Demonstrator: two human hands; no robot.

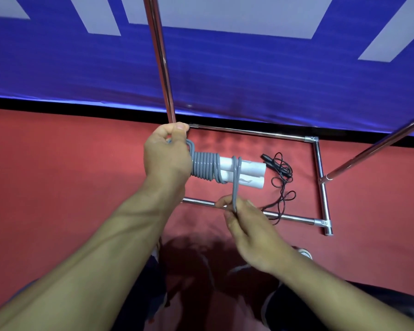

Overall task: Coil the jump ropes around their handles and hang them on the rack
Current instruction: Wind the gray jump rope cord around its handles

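The two white handles [243,172] are held side by side above the red floor [58,187], their near ends gripped in the left hand [166,158], fingers curled around them so the bundle stays rigid while it is wrapped. The grey rope [204,167] is already wound in tight turns beside that hand. Its remaining loop is drawn down taut and pinched between thumb and fingertips of the right hand [246,225], apparently to be tucked or tightened. A black jump rope [281,182] lies loose on the floor inside the chrome rack base [320,168], not yet coiled.
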